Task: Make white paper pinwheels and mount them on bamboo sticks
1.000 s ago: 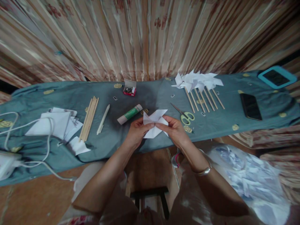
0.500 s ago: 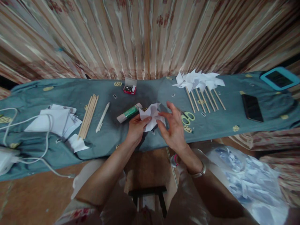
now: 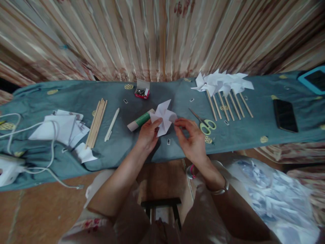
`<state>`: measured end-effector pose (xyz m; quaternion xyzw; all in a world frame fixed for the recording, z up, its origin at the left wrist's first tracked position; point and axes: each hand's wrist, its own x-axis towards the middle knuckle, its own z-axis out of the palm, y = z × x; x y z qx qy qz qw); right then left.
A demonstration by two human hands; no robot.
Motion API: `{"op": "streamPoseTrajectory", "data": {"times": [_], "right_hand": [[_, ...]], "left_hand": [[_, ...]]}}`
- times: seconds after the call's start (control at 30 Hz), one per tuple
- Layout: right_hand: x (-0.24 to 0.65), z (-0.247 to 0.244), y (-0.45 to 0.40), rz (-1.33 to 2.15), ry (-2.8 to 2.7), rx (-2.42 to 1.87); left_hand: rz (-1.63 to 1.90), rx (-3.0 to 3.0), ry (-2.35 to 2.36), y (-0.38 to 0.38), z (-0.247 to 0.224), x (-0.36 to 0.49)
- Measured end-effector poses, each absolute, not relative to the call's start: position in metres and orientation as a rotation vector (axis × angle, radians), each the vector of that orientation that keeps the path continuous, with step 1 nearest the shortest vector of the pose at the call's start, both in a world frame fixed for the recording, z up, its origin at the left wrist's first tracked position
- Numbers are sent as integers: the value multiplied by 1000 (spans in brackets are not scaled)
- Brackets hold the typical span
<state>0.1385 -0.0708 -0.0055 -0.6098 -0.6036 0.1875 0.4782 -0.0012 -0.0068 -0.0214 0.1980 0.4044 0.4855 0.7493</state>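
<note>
The left hand (image 3: 148, 135) pinches a white paper pinwheel (image 3: 165, 117) by its lower left, thumb on the front, lifted above the desk (image 3: 119, 152). The right hand (image 3: 191, 140) has thumb and forefinger drawn together at the right blade's edge; whether they grip or only touch it, I can't tell. Its blades look folded in, but no stick shows on it. Just behind lies a green-and-white tube (image 3: 140, 121), with scissors (image 3: 203, 123) to the right. Farther right, a row of pinwheels on sticks (image 3: 222, 83) looks finished; loose sticks (image 3: 96, 123) and paper pieces (image 3: 57, 128) at left seem unused.
</note>
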Motion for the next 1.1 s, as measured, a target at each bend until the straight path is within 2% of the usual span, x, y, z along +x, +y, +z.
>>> {"op": "streamPoseTrajectory", "data": {"times": [0.27, 0.43, 0.8, 1.1], "right_hand": [[140, -17, -64, 923, -973, -1424], [131, -23, -59, 1175, -848, -1338], [95, -29, -54, 1422, -534, -1100], [101, -31, -55, 1515, -584, -1118]], "left_hand": [[1086, 390, 874, 1, -8, -1], [1077, 398, 855, -1, -8, 0], [1217, 617, 869, -12, -14, 9], [1253, 633, 897, -8, -8, 5]]}}
